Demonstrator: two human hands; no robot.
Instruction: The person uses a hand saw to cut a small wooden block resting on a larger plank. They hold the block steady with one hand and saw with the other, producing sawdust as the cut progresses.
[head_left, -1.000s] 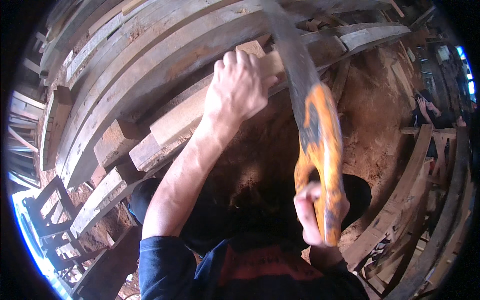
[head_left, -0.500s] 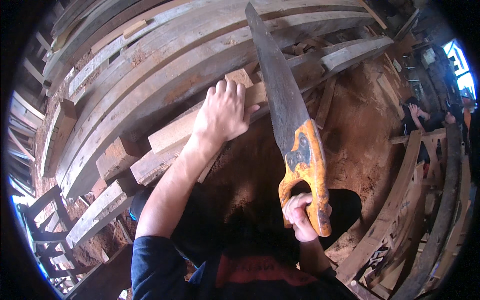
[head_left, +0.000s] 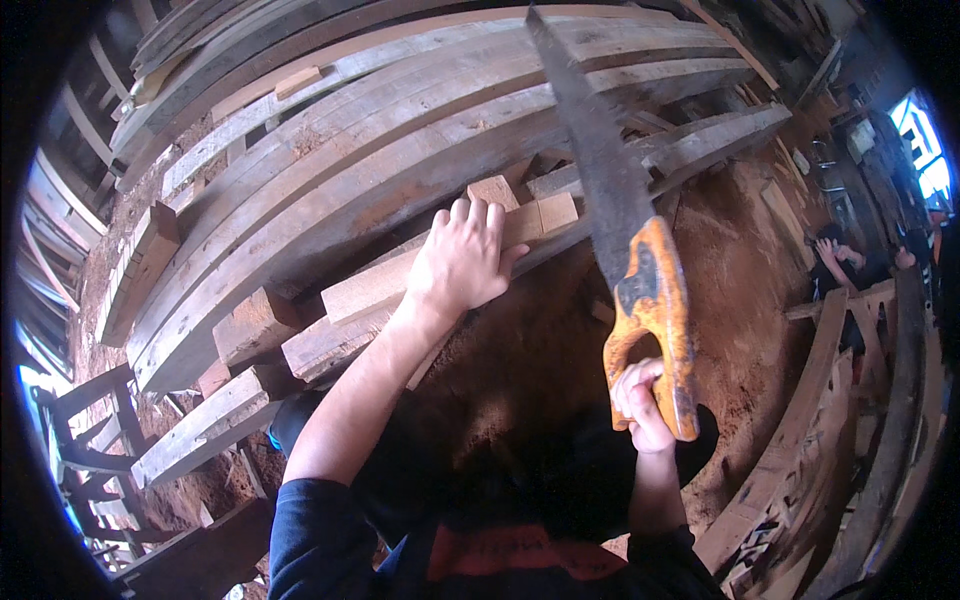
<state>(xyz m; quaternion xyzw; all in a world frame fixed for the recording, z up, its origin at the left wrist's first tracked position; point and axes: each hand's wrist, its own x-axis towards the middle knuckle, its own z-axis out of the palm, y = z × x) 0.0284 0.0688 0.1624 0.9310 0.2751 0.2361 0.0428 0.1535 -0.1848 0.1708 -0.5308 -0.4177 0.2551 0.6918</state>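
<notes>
At the far left of the frame, a dark wooden frame [head_left: 95,462] stands in bright light. Just right of it, in the lower left, a short beam [head_left: 205,425] slants upward, and a cut block [head_left: 255,328] lies above it. Long curved beams [head_left: 400,140] sweep from the left side to the upper right, their bend exaggerated by the fisheye lens.

Left of centre, a bare left forearm [head_left: 355,400] rises from a dark sleeve [head_left: 320,530]. The left hand [head_left: 462,258] rests on a pale board [head_left: 372,288], which slants up to the right over a lower timber [head_left: 335,345]. Its fingers lie close together, curled over the board, while the thumb sticks out to the right along the near side. A small block [head_left: 493,190] sits just beyond the knuckles, and a thin line crosses the board near its right end.

Right of centre is a handsaw [head_left: 612,205], its dark blade pointing to the top of the frame, beside the board's right end; whether they touch cannot be told. The right hand [head_left: 640,400] grips the worn orange handle [head_left: 668,330], fingers wrapped around it through the opening.

Reddish dirt floor [head_left: 740,330] shows to the right. More timbers [head_left: 775,435] curve down the lower right, and another person's hands [head_left: 840,255] appear near the right edge.
</notes>
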